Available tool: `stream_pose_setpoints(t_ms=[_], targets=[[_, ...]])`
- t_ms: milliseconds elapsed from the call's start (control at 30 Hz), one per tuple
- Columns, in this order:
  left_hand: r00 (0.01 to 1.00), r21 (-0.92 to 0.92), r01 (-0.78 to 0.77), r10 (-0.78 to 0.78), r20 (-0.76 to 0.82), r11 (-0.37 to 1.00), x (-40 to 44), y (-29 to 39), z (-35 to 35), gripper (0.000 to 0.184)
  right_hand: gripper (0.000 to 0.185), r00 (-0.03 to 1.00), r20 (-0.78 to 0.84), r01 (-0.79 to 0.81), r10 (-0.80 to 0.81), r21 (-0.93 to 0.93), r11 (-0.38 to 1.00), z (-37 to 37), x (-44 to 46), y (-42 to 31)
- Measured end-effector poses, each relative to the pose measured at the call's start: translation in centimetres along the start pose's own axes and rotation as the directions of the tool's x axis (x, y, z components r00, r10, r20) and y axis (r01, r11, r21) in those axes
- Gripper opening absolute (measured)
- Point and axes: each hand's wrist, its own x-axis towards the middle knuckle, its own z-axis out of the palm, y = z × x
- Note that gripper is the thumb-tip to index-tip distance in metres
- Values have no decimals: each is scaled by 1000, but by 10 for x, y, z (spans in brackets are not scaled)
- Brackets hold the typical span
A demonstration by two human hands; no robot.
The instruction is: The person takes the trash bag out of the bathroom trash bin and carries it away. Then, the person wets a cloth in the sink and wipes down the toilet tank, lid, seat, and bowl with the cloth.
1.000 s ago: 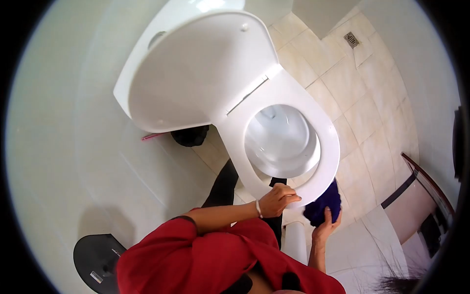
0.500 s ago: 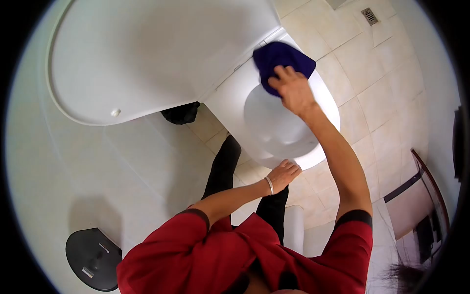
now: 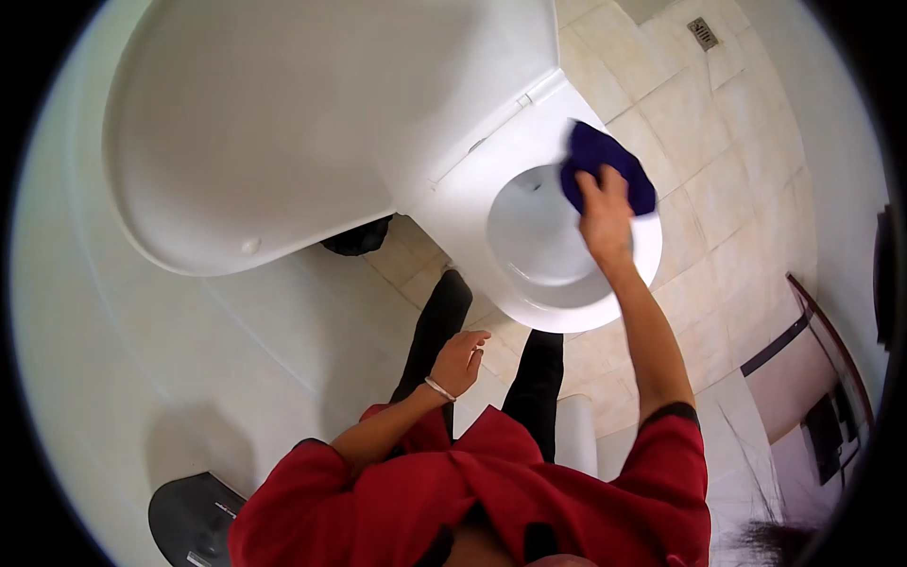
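My right hand presses a dark purple cloth onto the right side of the white toilet rim, with its fingers on the cloth. The toilet lid stands raised at the upper left. Below the toilet's front edge, my left hand hovers over my leg with its fingers loosely curled, touching nothing. A light band circles the left wrist. Inside the bowl the surface is white and shiny.
A floor drain lies in the tiled floor at the upper right. A black bag shows under the lid. A black dispenser is at the lower left. A framed mirror stands at the right.
The cloth passed from near the hinge to the right side of the rim under my right hand. My left hand left the front of the toilet and moved back left.
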Motion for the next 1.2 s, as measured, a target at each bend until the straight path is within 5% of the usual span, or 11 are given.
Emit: stream_pose_setpoints(t_ms=[133,267,367,467,533,600,733,867,1000,1100,1200], targets=[[998,-73,58,-60,-22,996,-2,6,-15,32,46,994,-18,-95,112,416,904,68,14,-98],[971,-209,238,-235,39,949,-11,4,-41,31,43,975,219,-203,43,786,584,93,-44,-165],[943,-483,263,-328,-55,835,-26,-34,-64,25,41,952,-40,-142,303,819,555,94,-60,-168],[846,-449,241,-413,-337,860,-27,-33,-159,17,35,732,-151,-226,664,866,446,116,-32,-121],[777,-387,72,-295,-556,919,-18,-34,-213,15,37,327,-67,-394,943,897,200,113,10,-81],[599,-170,17,-146,-787,985,3,-9,-267,16,36,514,-284,-327,810,807,491,127,1,-105],[266,264,180,211,-941,948,42,84,-351,26,42,917,97,-370,388,571,733,88,-57,-168],[567,444,-175,459,-684,879,76,146,-400,30,50,945,256,-298,203,421,856,62,-135,-148],[728,775,-223,630,-271,591,127,190,-396,30,36,930,308,-272,201,205,940,2,-203,-54],[791,749,-169,541,-285,641,152,176,-405,31,16,938,340,-7,61,-159,987,-48,-198,48],[812,708,-135,486,-321,693,158,158,-411,31,24,978,193,-9,78,-337,941,-85,-145,114]])
